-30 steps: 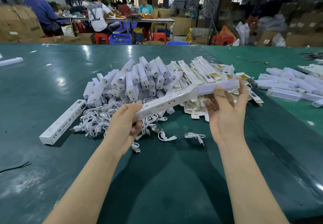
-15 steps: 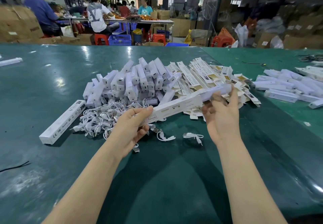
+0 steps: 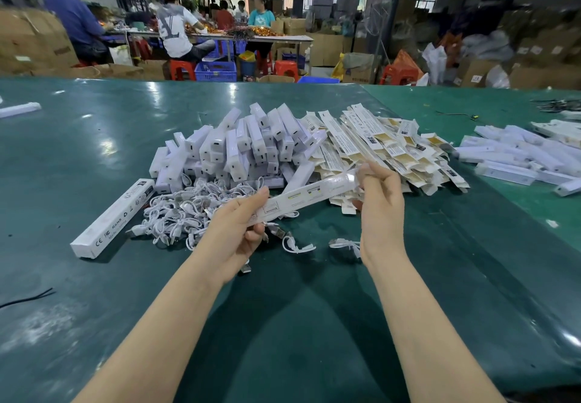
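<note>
Both hands hold one long white carton (image 3: 309, 193) in the air above the green table (image 3: 94, 157). My left hand (image 3: 234, 229) grips its near left end between thumb and fingers. My right hand (image 3: 382, 207) pinches its far right end, which looks blurred. Behind the carton lie a pile of white plastic devices (image 3: 242, 148), a tangle of short white cables (image 3: 185, 207) and a heap of flat unfolded cartons (image 3: 386, 148).
A closed white carton (image 3: 110, 218) lies on the table at the left. More white cartons (image 3: 522, 157) are heaped at the right. Loose cables (image 3: 342, 244) lie under my hands. People sit at a far table among cardboard boxes.
The carton and both hands have sunk lower and come closer to me. My right hand has shifted along the carton's far end, which is now blurred.
</note>
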`<action>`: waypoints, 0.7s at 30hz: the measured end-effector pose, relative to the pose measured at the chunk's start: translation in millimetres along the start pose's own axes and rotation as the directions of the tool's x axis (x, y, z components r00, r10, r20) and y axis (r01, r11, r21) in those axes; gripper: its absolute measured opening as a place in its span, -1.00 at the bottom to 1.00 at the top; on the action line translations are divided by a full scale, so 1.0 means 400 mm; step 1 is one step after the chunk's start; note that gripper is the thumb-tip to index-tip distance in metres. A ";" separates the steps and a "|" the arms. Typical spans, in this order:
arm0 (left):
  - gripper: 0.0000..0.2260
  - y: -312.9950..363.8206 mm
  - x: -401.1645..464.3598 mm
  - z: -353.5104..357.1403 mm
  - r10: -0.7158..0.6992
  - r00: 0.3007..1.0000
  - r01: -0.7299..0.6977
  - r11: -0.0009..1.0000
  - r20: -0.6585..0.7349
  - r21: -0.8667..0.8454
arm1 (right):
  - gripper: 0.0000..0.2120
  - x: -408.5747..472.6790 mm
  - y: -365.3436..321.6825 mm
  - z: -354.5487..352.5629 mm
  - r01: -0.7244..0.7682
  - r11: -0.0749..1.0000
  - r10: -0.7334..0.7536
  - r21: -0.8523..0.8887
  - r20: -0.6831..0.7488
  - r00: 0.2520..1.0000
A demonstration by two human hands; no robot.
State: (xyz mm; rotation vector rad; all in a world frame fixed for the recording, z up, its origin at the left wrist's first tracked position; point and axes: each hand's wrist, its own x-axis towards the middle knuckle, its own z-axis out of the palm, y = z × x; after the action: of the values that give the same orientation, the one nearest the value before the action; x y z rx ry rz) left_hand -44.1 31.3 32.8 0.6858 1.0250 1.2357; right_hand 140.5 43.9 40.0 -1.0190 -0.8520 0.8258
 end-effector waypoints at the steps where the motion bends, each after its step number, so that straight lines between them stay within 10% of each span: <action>1: -0.82 0.001 0.000 -0.001 -0.006 1.000 0.006 1.000 0.009 -0.023 | -0.93 -0.003 -0.001 0.001 0.010 1.000 -0.010 -0.003 -0.036 0.999; 21: -0.86 -0.003 -0.006 0.010 -0.075 0.992 0.077 0.997 0.103 -0.020 | -0.84 0.011 -0.001 0.003 -0.318 0.948 0.316 0.001 0.112 0.942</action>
State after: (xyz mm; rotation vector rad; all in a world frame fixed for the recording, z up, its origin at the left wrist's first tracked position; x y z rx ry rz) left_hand -39.9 29.2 34.0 0.6788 0.9420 1.1336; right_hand 141.5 48.0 41.6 -1.1180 -0.7812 1.1714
